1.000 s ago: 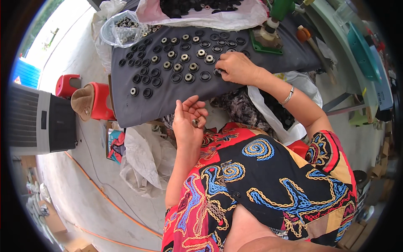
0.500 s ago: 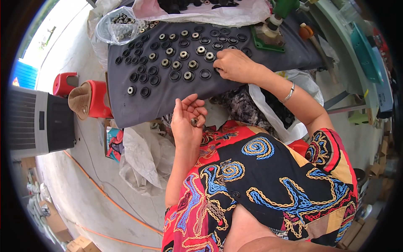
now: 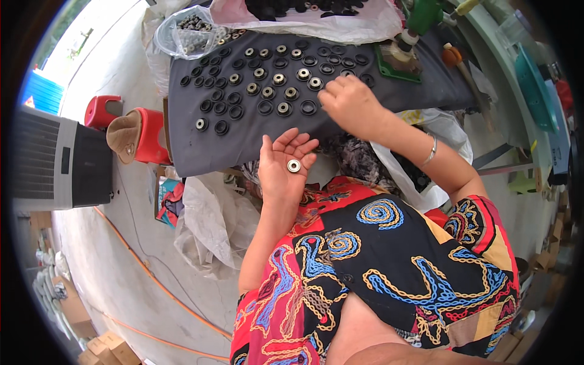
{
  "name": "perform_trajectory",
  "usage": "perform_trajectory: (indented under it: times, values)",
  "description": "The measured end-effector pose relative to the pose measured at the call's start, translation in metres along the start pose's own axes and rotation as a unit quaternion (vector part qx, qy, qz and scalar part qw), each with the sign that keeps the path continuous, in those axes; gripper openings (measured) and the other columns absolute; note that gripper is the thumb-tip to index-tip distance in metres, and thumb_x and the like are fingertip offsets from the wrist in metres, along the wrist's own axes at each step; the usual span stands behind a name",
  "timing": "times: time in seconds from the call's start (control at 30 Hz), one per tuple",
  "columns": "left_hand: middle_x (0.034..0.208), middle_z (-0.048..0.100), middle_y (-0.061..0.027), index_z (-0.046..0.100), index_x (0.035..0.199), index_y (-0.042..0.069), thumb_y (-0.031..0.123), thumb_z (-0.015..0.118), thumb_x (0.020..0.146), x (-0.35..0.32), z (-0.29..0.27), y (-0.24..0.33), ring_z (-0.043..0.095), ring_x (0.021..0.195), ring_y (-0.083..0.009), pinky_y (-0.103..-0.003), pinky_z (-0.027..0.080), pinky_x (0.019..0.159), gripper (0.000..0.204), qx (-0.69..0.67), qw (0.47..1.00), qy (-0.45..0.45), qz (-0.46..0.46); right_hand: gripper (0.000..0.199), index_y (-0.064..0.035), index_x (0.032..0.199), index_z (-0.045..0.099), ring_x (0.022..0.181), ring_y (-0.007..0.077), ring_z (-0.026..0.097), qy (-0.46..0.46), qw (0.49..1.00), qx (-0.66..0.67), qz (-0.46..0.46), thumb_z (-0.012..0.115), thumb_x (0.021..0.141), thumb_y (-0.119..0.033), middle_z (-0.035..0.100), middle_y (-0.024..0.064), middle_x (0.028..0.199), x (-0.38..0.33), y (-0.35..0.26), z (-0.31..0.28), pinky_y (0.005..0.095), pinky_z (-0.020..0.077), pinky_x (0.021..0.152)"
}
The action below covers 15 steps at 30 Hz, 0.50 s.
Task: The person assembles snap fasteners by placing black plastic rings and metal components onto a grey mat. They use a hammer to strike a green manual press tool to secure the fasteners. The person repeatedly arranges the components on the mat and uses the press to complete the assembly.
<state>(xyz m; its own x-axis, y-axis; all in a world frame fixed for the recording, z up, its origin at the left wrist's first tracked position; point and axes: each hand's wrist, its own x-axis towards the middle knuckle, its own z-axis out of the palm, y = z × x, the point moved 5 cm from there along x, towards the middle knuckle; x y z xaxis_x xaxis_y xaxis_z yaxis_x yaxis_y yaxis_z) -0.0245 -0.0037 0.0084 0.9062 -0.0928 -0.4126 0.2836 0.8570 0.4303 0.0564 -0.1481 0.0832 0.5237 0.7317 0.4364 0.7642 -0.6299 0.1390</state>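
Palm up below the near edge of the cloth-covered table, my left hand (image 3: pixel 277 173) cradles a small metal ball bearing (image 3: pixel 294 165) at the base of its loosely curled fingers. Over the table's near right part is my right hand (image 3: pixel 354 104), back upward, fingers bent and drawn together. Anything in its fingertips is hidden from view. Black rubber rings (image 3: pixel 308 107) lie in loose rows on the dark grey cloth (image 3: pixel 243 141). Several rings to the left of my right hand have metal bearings seated in them, such as this ringed bearing (image 3: pixel 284 109).
A clear bag of small metal parts (image 3: pixel 191 38) sits at the far left. A white sack (image 3: pixel 304 27) with black pieces lies behind the rings. Right of them stands a green hand press (image 3: pixel 398 64) beside an orange-headed hammer (image 3: pixel 453 58). Red stools (image 3: pixel 149 137) stand left.
My left hand has opened flatter, and the bearing on it now faces up in plain sight. My right hand has drawn back slightly toward me. The whole view has shifted a little.
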Motion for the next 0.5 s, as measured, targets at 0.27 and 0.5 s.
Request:
perform_trajectory:
  times: [0.27, 0.5]
  values:
    - [0.122, 0.057, -0.0219, 0.051, 0.12, -0.004, 0.045, 0.028, 0.103, -0.003, 0.008, -0.011, 0.055, 0.116, -0.0312, -0.044, 0.042, 0.102, 0.057, 0.015, 1.0, 0.007, 0.005, 0.012, -0.0035, 0.08, 0.061, 0.078, 0.0277, 0.063, 0.002, 0.959, 0.275, -0.068, 0.063, 0.073, -0.012, 0.061, 0.0107, 0.082, -0.021, -0.081, -0.008, 0.04, 0.0518, 0.07]
    - [0.119, 0.058, -0.02, 0.051, 0.12, -0.004, 0.044, 0.029, 0.104, -0.004, 0.015, -0.01, 0.055, 0.113, -0.0301, -0.042, 0.042, 0.102, 0.055, 0.053, 0.997, -0.048, 0.026, 0.014, -0.0022, 0.083, 0.063, 0.078, 0.03, 0.063, -0.009, 0.928, 0.372, -0.01, 0.064, 0.071, -0.01, 0.062, 0.0116, 0.085, -0.018, -0.069, -0.011, 0.0401, 0.0529, 0.068]
